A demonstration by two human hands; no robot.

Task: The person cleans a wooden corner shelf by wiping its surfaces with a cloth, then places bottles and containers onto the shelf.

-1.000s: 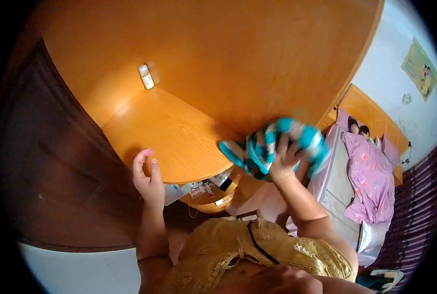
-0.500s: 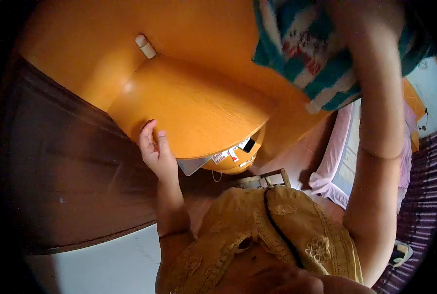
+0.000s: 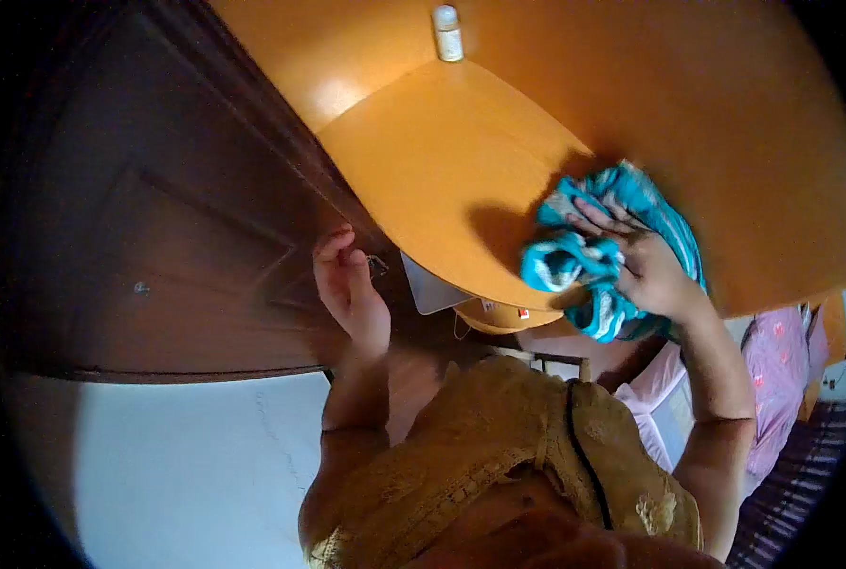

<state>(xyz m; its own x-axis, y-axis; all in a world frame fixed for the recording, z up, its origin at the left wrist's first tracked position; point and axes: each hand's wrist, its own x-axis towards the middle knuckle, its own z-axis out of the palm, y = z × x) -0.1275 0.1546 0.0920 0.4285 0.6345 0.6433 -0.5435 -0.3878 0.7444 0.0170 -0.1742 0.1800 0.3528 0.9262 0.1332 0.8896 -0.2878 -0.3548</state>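
Note:
A teal and white striped cloth [image 3: 664, 223] is bunched under my right hand [image 3: 645, 266], which presses it against the right part of a curved orange wooden shelf [image 3: 432, 161]. My fingers lie over the folds, and part of the cloth hangs past the shelf's front edge. My left hand [image 3: 347, 289] is raised in the air, left of the shelf edge, with nothing in it. Its fingers are slightly bent and the thumb stands apart.
A small white bottle [image 3: 448, 36] stands in the shelf's back corner. Below is a lower shelf [image 3: 508, 318] with a grey flat panel [image 3: 432, 284] beside it. A dark brown door [image 3: 186, 228] is at left, a bed with pink bedding [image 3: 773, 379] at right.
My right hand has come down from the upper right, bringing the cloth onto the shelf. The view has shifted, and my left hand stays raised left of the shelf.

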